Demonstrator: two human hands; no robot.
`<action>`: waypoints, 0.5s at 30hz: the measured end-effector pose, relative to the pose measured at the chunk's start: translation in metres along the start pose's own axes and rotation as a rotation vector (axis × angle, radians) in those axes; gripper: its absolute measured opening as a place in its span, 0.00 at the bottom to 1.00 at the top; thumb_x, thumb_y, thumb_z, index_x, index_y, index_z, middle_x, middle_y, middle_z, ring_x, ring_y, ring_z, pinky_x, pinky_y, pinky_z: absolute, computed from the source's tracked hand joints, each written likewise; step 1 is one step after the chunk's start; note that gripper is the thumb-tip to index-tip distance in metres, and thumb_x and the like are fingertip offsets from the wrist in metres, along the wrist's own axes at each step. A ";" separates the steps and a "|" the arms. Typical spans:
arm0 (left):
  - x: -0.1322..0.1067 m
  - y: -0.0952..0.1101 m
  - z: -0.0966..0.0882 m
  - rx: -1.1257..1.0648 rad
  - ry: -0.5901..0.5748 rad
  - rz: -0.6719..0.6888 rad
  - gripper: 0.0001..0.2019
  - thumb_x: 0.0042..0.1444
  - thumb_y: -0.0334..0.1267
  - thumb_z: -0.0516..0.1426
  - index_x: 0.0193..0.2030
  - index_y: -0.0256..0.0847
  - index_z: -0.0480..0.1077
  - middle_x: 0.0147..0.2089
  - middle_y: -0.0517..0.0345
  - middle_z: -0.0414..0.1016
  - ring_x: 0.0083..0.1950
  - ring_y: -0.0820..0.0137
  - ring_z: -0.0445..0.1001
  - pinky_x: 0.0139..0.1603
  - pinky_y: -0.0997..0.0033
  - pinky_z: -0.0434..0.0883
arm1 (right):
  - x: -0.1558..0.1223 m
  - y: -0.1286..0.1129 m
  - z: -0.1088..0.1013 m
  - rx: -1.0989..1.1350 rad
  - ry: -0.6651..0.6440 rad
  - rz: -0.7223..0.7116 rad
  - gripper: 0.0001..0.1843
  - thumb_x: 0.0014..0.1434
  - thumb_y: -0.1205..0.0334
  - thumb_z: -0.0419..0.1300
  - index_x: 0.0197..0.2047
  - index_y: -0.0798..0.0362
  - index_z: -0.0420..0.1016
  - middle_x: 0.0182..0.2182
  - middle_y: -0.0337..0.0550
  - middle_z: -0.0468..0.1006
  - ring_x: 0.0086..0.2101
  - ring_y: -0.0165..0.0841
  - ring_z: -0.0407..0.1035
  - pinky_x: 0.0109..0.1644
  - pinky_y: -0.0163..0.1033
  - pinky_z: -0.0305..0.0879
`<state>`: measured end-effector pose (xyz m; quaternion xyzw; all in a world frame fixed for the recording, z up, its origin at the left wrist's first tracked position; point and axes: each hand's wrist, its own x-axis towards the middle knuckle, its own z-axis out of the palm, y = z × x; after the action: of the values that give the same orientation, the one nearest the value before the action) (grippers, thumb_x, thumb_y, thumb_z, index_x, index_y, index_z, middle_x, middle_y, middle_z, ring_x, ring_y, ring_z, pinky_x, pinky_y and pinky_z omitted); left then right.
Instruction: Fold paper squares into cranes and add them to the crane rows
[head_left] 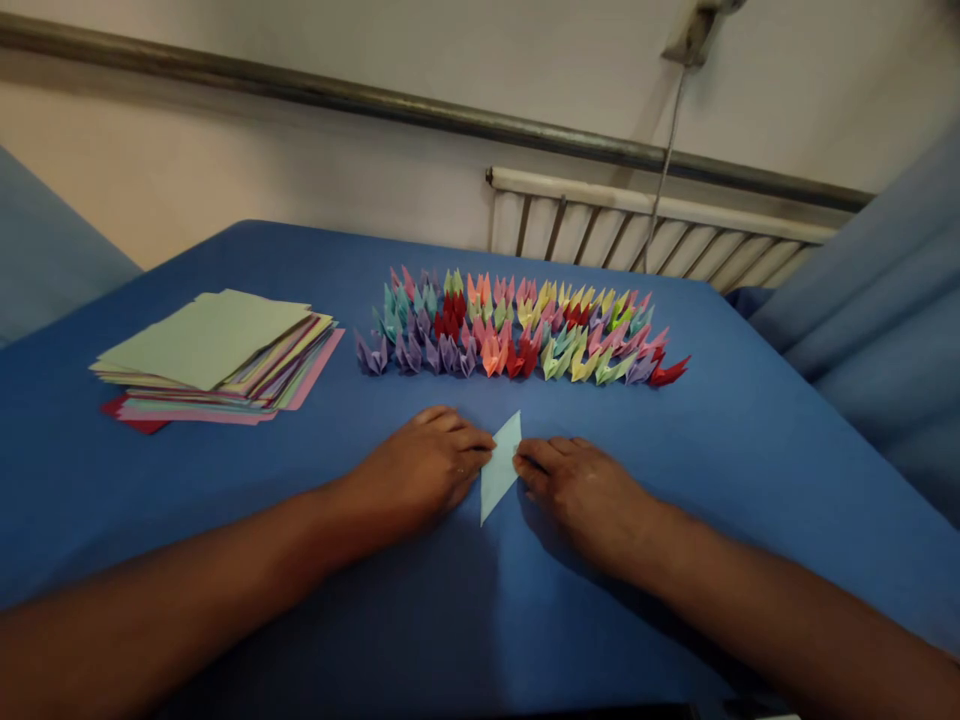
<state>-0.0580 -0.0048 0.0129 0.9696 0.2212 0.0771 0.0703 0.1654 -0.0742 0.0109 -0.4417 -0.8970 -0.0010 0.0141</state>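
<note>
A pale blue folded piece of paper (500, 470), shaped like a slanted diamond, lies between my two hands near the middle of the blue table (322, 620). My left hand (439, 455) pinches its left edge, fingers pressed together. On the opposite edge, my right hand (566, 485) grips the paper with thumb and fingers closed. Just beyond both hands stand several rows of small folded paper cranes (495, 355) in purple, teal, red, pink, yellow and green.
To the left sits a thick, uneven stack of coloured paper sheets (210, 340), a pale green one on top. Behind the table are a wall, a long pipe (337, 95) and a white radiator (600, 190). Blue curtains (892, 290) hang at both sides.
</note>
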 end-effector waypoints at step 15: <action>0.004 0.009 -0.005 0.098 -0.070 -0.040 0.20 0.60 0.40 0.57 0.59 0.45 0.69 0.53 0.50 0.72 0.51 0.58 0.68 0.55 0.54 0.60 | 0.001 0.003 -0.007 0.060 -0.018 -0.026 0.17 0.64 0.70 0.54 0.55 0.58 0.72 0.46 0.52 0.76 0.41 0.41 0.70 0.46 0.45 0.68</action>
<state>-0.0518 -0.0112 0.0199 0.9694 0.2415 0.0309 0.0318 0.1675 -0.0717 0.0176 -0.4294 -0.9024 0.0295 0.0191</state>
